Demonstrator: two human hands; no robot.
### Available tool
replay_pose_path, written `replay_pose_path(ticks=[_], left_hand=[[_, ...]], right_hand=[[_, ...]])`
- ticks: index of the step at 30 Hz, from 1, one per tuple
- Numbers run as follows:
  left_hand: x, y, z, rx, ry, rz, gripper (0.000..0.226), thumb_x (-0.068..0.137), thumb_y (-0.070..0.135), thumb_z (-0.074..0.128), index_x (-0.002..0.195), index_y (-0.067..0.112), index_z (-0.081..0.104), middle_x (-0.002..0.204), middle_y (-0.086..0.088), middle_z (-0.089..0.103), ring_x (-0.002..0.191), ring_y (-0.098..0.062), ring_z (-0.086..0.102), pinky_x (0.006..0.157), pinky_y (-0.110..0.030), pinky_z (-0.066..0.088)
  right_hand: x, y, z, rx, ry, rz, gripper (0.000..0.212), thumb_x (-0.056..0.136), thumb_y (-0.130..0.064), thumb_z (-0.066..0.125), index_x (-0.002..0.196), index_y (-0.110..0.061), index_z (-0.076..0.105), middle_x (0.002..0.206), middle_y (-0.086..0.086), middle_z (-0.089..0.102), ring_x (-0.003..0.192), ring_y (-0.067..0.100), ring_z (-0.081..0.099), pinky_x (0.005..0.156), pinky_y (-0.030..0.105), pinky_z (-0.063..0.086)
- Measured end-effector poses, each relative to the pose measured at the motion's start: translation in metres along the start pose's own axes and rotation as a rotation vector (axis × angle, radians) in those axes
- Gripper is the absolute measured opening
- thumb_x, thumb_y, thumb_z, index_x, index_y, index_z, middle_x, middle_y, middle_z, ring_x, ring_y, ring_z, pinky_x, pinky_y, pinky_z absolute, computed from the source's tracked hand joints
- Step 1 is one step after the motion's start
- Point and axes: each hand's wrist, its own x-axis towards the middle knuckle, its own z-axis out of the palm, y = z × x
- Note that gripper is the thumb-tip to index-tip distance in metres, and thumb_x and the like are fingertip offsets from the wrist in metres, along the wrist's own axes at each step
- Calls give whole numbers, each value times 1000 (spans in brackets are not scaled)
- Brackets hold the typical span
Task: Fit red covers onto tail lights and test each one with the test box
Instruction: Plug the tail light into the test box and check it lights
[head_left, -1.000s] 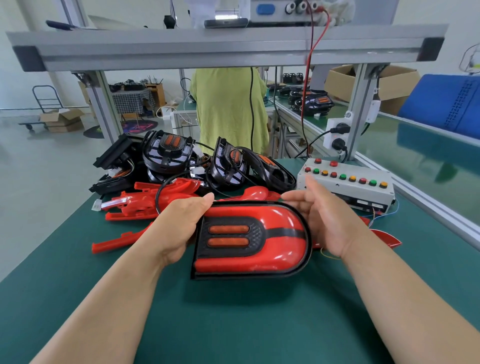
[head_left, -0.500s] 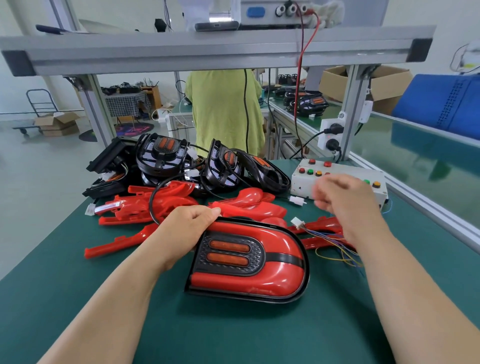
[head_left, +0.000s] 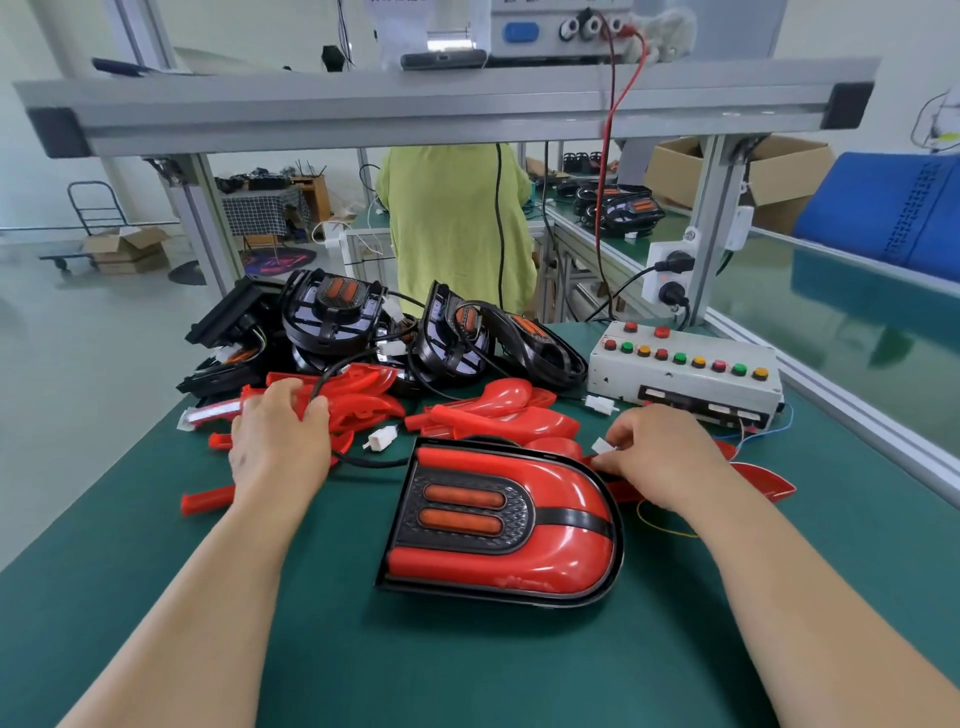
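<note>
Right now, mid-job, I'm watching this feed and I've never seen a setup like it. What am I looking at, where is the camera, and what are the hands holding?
There is no machine here. A person works with bare hands, and the single picture comes from a camera worn on their head, looking forward and down.

On the green table mat lies a tail light with its red cover already fitted. Behind it are loose red covers and a heap of black uncovered lights with their cables. To the right stands the grey test box with rows of coloured buttons.

The left hand curls round a black cable. The right hand pinches a small white connector beside the tail light.
</note>
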Motion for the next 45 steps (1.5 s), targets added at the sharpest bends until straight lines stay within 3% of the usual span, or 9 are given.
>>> replay_pose_path(ticks=[7, 11, 16, 21, 25, 29, 34, 38, 45], left_hand=[[2, -8, 12, 123, -121, 75, 62, 89, 13, 65, 146, 24, 45, 140, -8, 47, 120, -32, 51, 94, -36, 43], [9, -10, 13, -207, -70, 22, 66, 85, -1, 57, 142, 32, 47, 115, 10, 63, 88, -9, 62, 61, -21, 41], [8, -3, 13, -720, -184, 86, 48, 93, -10, 56, 120, 30, 65, 103, 13, 74, 104, -1, 66, 90, -21, 48], [-2, 8, 12, -886, -239, 184, 45, 97, -11, 47, 107, 26, 70, 93, 5, 76, 84, -5, 63, 74, -19, 51], [-7, 14, 10, -986, -267, 207, 41, 97, -11, 46, 105, 19, 72, 89, 3, 75, 80, -3, 64, 76, -18, 51], [-13, 18, 13, -996, -312, 216, 41, 96, -13, 46, 104, 18, 72, 88, 3, 76, 79, -5, 62, 73, -15, 50], [-16, 19, 18, -996, -248, 194, 41, 97, -9, 49, 104, 23, 74, 94, 1, 76, 85, -8, 65, 77, -17, 52], [-17, 20, 25, -950, -217, 170, 40, 98, -8, 49, 107, 24, 72, 94, 3, 77, 86, -7, 68, 76, -17, 54], [-23, 21, 29, -847, -202, 164, 45, 98, -6, 50, 103, 32, 73, 93, 8, 76, 87, -6, 70, 76, -17, 56]], right_hand=[[-2, -2, 4, 160, 245, -58, 16, 90, -37, 67, 102, -27, 63, 92, -9, 62, 90, 15, 58, 77, 34, 48], [-6, -13, 6, 397, 249, -171, 9, 92, -33, 64, 96, -35, 57, 83, -18, 62, 78, 1, 58, 65, 21, 41], [-10, -21, 8, 605, 144, -240, 8, 94, -22, 61, 97, -28, 65, 81, -7, 70, 74, 6, 68, 73, 29, 55], [-14, -22, 4, 844, 59, -244, 13, 97, -29, 60, 94, -38, 69, 80, -9, 73, 59, -2, 64, 50, 9, 44], [-11, -19, 5, 801, 0, -345, 10, 95, -38, 62, 97, -44, 70, 146, -26, 40, 110, -12, 53, 87, 12, 42], [-11, -21, 5, 737, -114, -473, 13, 95, -40, 61, 103, -46, 70, 153, -35, 24, 132, -18, 31, 105, 13, 29], [-16, -25, 8, 898, -220, -432, 19, 99, -44, 54, 111, -37, 67, 123, -14, 66, 115, 9, 63, 106, 43, 46], [-15, -24, 8, 1071, -222, -380, 16, 102, -36, 52, 105, -32, 66, 113, 9, 69, 103, 15, 69, 95, 33, 51], [-11, -24, 11, 1106, -189, -330, 6, 93, -34, 66, 99, -33, 65, 93, 6, 69, 89, 15, 71, 81, 24, 51]])
